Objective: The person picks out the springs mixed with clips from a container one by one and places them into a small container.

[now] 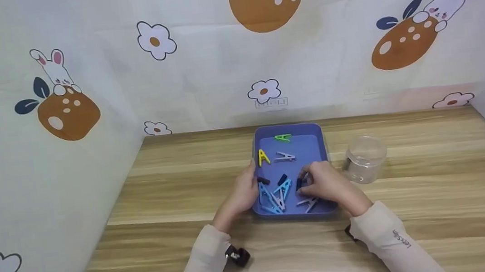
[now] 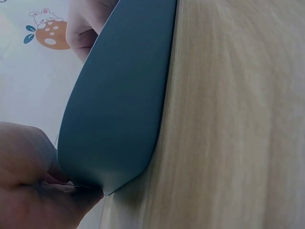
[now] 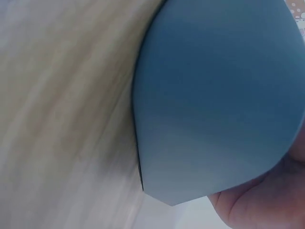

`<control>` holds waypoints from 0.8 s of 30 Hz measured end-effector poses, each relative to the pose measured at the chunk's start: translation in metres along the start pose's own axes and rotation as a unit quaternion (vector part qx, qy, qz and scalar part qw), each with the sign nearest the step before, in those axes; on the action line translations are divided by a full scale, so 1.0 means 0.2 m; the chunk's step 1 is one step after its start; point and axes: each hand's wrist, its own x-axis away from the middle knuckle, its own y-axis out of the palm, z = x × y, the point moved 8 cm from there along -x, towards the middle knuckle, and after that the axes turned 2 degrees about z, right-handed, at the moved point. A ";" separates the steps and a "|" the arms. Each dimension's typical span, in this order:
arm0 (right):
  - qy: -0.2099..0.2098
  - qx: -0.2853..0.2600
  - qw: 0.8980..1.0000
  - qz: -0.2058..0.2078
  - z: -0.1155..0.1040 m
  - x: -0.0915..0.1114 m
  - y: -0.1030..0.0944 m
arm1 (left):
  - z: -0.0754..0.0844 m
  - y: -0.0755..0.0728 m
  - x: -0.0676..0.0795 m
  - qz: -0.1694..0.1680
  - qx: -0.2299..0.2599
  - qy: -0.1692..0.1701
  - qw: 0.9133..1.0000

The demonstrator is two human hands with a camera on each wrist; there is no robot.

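Pale sleeves (image 1: pixel 380 239) reach across the wood-grain counter (image 1: pixel 167 194), the right one carrying small dark lettering, apparently "Let's Slim". The left hand (image 1: pixel 244 191) grips the left rim of a blue tray (image 1: pixel 297 215), inside which lie coloured clothespins (image 1: pixel 263 157); the right hand (image 1: pixel 326 181), fingers curled, pinches a dark clothespin (image 1: pixel 299 184) inside it. Right of the tray stands a clear jar (image 1: pixel 367 158). Boxed print (image 1: pixel 271 103) on the rabbit-patterned backdrop (image 1: pixel 208 76) is illegible.

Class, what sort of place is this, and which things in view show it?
Probably a small indoor work booth: a wood-grain table enclosed by pale coverings, partly rabbit-printed, at the back and sides, with a tray of clips on it.
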 end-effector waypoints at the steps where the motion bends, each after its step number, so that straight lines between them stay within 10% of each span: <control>1: 0.002 -0.003 1.000 0.000 0.00 0.00 0.00 | 0.00 0.00 0.00 0.001 -0.001 0.001 1.000; 24: 0.011 -0.008 1.000 -0.012 -0.03 0.04 -0.10 | -0.02 0.02 0.00 -0.017 0.043 -0.049 0.998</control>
